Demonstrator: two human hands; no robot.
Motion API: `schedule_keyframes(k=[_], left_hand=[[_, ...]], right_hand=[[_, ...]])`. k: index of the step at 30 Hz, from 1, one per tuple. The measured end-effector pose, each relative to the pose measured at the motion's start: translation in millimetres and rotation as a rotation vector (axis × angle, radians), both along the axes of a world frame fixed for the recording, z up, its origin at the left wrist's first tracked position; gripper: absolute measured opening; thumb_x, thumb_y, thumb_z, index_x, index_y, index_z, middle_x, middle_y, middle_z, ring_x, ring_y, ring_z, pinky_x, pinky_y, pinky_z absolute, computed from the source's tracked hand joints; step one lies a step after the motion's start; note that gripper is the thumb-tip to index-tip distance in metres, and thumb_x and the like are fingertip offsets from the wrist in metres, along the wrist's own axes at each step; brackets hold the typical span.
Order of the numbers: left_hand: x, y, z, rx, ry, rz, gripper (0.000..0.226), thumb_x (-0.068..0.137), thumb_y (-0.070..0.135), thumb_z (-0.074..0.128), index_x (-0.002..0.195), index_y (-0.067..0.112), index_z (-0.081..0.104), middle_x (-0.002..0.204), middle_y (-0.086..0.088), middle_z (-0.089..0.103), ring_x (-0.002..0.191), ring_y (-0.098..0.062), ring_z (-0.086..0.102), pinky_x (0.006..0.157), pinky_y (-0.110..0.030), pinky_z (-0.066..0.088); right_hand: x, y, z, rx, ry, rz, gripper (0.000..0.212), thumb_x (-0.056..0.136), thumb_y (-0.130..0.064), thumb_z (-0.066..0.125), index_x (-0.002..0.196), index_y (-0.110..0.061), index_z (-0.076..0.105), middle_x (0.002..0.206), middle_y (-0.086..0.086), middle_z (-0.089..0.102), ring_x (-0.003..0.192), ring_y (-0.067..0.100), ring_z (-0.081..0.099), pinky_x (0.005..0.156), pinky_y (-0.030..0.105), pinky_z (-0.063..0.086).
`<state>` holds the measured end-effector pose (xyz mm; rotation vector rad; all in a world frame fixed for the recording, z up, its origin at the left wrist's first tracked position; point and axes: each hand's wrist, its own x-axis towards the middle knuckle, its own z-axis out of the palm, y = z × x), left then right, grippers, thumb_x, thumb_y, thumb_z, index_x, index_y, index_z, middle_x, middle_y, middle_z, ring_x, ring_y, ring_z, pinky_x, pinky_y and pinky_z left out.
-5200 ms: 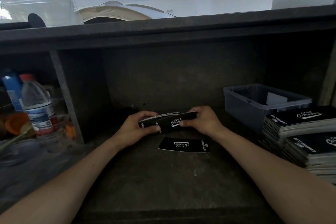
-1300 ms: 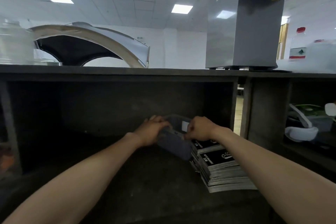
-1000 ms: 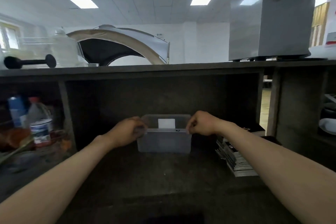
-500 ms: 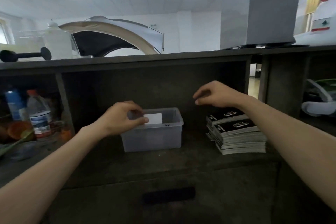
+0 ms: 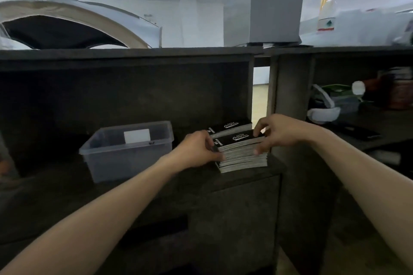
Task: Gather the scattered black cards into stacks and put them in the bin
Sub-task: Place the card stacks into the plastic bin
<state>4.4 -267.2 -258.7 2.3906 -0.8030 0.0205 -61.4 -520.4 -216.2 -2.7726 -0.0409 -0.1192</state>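
Two thick stacks of black cards stand side by side on the dark shelf. My left hand [image 5: 200, 149] grips the left end of the near stack [image 5: 240, 148], and my right hand [image 5: 273, 133] grips its right end, thumb on top and fingers down the side. The far stack [image 5: 231, 127] sits just behind it, untouched. A translucent grey bin [image 5: 127, 152] with a white label stands on the shelf to the left of the stacks, apart from both hands. I cannot see down into the bin.
The shelf's upright wall [image 5: 288, 105] stands right beside the stacks. A white and green object [image 5: 328, 107] lies in the compartment to the right. A drawer front [image 5: 223, 219] sits below the shelf edge.
Both hands left the bin and moved right to the near card stack, now gripping its two ends. The bin stays where it was set in the middle of the shelf.
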Motion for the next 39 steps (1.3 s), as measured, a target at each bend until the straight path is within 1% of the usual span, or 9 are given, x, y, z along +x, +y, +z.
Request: schedule_keyframes(k=[5, 9, 12, 17, 20, 26, 31, 35, 39], left_hand=[[-8, -11, -14, -0.249, 0.219, -0.005, 0.041, 0.073, 0.031, 0.088, 0.097, 0.015, 0.059, 0.099, -0.007, 0.072, 0.091, -0.02, 0.073, 0.076, -0.038, 0.064], [-13, -17, -12, -0.295, 0.271, -0.006, 0.042, 0.073, 0.029, 0.089, 0.098, 0.01, 0.061, 0.084, -0.004, 0.077, 0.085, -0.022, 0.076, 0.077, -0.041, 0.064], [-14, -16, -10, -0.255, 0.262, 0.006, 0.04, 0.072, 0.033, 0.089, 0.092, 0.014, 0.06, 0.078, -0.001, 0.077, 0.074, -0.015, 0.077, 0.07, -0.035, 0.063], [-16, -13, 3, 0.072, -0.178, 0.13, 0.056, 0.053, 0.071, 0.084, 0.078, 0.028, 0.059, 0.074, 0.011, 0.067, 0.069, -0.006, 0.062, 0.053, -0.028, 0.045], [-16, -18, 7, 0.17, -0.249, 0.097, 0.054, 0.053, 0.069, 0.085, 0.078, 0.031, 0.056, 0.087, 0.012, 0.058, 0.075, -0.007, 0.057, 0.054, -0.027, 0.04], [-11, -20, 9, 0.22, -0.322, 0.108, 0.056, 0.052, 0.068, 0.086, 0.076, 0.03, 0.052, 0.094, 0.011, 0.048, 0.077, -0.009, 0.054, 0.056, -0.026, 0.04], [-8, -22, 6, 0.242, -0.33, 0.005, 0.052, 0.056, 0.061, 0.088, 0.077, 0.031, 0.052, 0.102, 0.011, 0.05, 0.082, -0.008, 0.052, 0.059, -0.026, 0.042], [-3, -23, 2, 0.243, -0.342, -0.06, 0.046, 0.06, 0.052, 0.089, 0.076, 0.03, 0.052, 0.093, 0.014, 0.053, 0.08, -0.004, 0.049, 0.057, -0.024, 0.035], [-4, -26, 6, 0.306, -0.248, -0.099, 0.056, 0.053, 0.069, 0.084, 0.078, 0.03, 0.054, 0.086, 0.013, 0.059, 0.081, -0.006, 0.051, 0.057, -0.027, 0.039]], right_hand=[[8, -6, -16, -0.004, -0.053, -0.01, 0.053, 0.054, -0.038, 0.091, 0.093, -0.033, 0.056, 0.098, -0.013, 0.056, 0.086, 0.006, 0.056, 0.062, 0.021, 0.044], [13, -12, -22, -0.014, -0.086, -0.021, 0.046, 0.058, -0.025, 0.091, 0.088, -0.031, 0.056, 0.094, -0.014, 0.056, 0.079, 0.007, 0.058, 0.056, 0.015, 0.041], [14, -15, -20, 0.006, -0.065, 0.002, 0.046, 0.059, -0.023, 0.091, 0.089, -0.028, 0.057, 0.096, -0.014, 0.057, 0.081, 0.01, 0.061, 0.057, 0.017, 0.046], [15, -16, -12, 0.03, 0.057, 0.042, 0.05, 0.057, -0.029, 0.092, 0.094, -0.023, 0.058, 0.101, -0.002, 0.064, 0.092, 0.019, 0.063, 0.077, 0.034, 0.055], [16, -17, -8, 0.024, 0.098, 0.068, 0.044, 0.061, -0.024, 0.09, 0.089, -0.019, 0.057, 0.102, 0.004, 0.066, 0.096, 0.024, 0.062, 0.085, 0.04, 0.054], [21, -13, -3, -0.045, 0.137, 0.084, 0.04, 0.062, -0.02, 0.088, 0.084, -0.02, 0.055, 0.094, -0.004, 0.063, 0.081, 0.013, 0.057, 0.059, 0.02, 0.042], [26, -11, -8, -0.077, 0.108, 0.104, 0.046, 0.056, -0.025, 0.091, 0.074, -0.02, 0.048, 0.089, 0.005, 0.063, 0.08, 0.022, 0.056, 0.064, 0.035, 0.046], [26, -10, -12, -0.113, 0.101, 0.1, 0.052, 0.053, -0.027, 0.091, 0.07, -0.021, 0.043, 0.077, -0.001, 0.056, 0.07, 0.017, 0.049, 0.056, 0.03, 0.04], [27, -8, -13, -0.17, 0.076, 0.105, 0.053, 0.052, -0.026, 0.089, 0.07, -0.021, 0.039, 0.077, 0.0, 0.054, 0.069, 0.016, 0.048, 0.055, 0.029, 0.039]])
